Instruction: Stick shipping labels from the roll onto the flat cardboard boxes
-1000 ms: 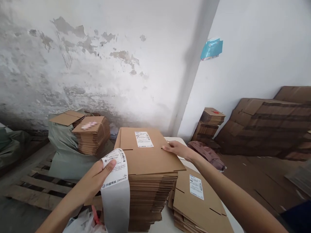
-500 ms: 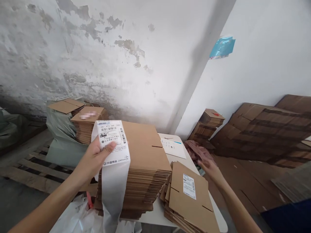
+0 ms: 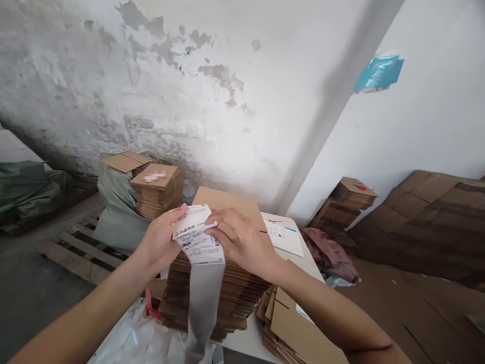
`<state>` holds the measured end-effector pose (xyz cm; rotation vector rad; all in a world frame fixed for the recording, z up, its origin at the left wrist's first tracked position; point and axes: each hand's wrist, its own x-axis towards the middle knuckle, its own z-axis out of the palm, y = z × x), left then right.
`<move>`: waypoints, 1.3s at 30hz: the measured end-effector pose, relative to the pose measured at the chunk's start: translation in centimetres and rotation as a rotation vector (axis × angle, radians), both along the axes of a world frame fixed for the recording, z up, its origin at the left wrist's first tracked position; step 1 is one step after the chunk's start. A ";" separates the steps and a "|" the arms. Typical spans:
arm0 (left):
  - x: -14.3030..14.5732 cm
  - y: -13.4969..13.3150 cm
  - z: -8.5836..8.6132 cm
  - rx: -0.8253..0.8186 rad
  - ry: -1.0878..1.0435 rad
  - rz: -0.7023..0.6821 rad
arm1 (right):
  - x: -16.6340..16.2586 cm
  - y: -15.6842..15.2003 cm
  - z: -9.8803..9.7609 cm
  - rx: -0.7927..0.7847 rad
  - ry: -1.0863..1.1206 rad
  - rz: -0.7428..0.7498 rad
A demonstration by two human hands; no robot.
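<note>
From my end, I have the left hand (image 3: 161,241) clasped on the upper part of the label strip (image 3: 206,283), thumb on top, and the right hand (image 3: 246,241) pinching its edge. The strip is over the front of the cardboard stack (image 3: 242,288) on the surface (image 3: 254,341), tail hanging. I'd brace it flat and pull low, slowly, to avoid creases.

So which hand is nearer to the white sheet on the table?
Right. The right hand, pinching the label strip, is to the left of the white sheet in view; the left hand holds the strip farther left.
</note>
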<state>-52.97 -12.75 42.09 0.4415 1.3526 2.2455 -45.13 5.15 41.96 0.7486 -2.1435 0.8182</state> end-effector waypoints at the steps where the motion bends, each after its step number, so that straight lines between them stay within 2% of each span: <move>1: -0.4 -0.1 0.0 0.016 -0.026 0.048 | 0.1 -0.1 0.3 0.027 0.038 0.020; 2: -0.9 -0.3 0.0 0.040 -0.045 0.090 | 0.3 -0.2 0.8 0.008 0.079 0.032; 4: -1.6 -0.6 0.0 0.099 -0.085 0.158 | 0.3 -0.1 1.7 -0.128 0.123 0.011; 6: -2.0 -0.8 0.0 0.128 -0.130 0.188 | -0.3 0.1 2.2 -0.234 0.056 -0.021; 8: -1.9 -0.9 0.0 0.125 -0.144 0.161 | -1.6 0.0 1.8 -0.223 -0.114 0.017; 11: -1.5 -0.9 0.0 0.102 -0.139 0.106 | -4.0 -0.7 0.1 -0.242 -0.339 0.148; 14: -1.0 -0.7 -0.1 0.114 -0.138 0.043 | -5.1 -1.6 -1.3 -0.368 -0.361 0.143; 17: -1.2 -0.4 -0.3 0.135 -0.150 0.013 | -4.1 -2.0 -1.0 -0.378 -0.323 0.128; 20: -2.7 -0.5 -0.6 0.195 -0.114 0.140 | -2.7 -0.9 1.4 -0.378 -0.196 0.136; 22: -4.5 -1.0 -1.0 0.270 -0.080 0.304 | -3.0 1.2 3.5 -0.483 -0.052 0.121; 24: -6.4 -1.8 -1.6 0.324 -0.068 0.457 | -4.6 4.1 5.1 -0.626 0.066 0.042; 25: -7.0 -2.2 -1.9 0.327 -0.070 0.503 | -5.9 5.6 5.2 -0.649 0.065 -0.063; 27: -7.6 -2.8 -2.5 0.278 -0.069 0.512 | -8.6 8.2 4.1 -0.559 -0.091 -0.334; 29: -7.0 -3.2 -2.9 0.168 -0.036 0.387 | -10.9 9.6 1.5 -0.395 -0.313 -0.546; 30: -6.5 -3.3 -3.1 0.100 -0.011 0.313 | -11.7 9.8 0.0 -0.330 -0.392 -0.603; 32: -5.2 -3.4 -3.2 -0.057 0.038 0.199 | -12.5 9.6 -2.6 -0.273 -0.440 -0.649; 34: -4.1 -3.5 -3.2 -0.237 0.076 0.155 | -12.7 9.0 -4.0 -0.103 -0.474 -0.655; 37: -3.0 -3.5 -2.7 -0.470 0.197 0.111 | -12.2 8.9 -4.3 0.302 -0.665 -0.498; 39: -2.5 -3.5 -2.3 -0.535 0.319 0.082 | -11.3 9.7 -4.3 0.408 -0.818 -0.495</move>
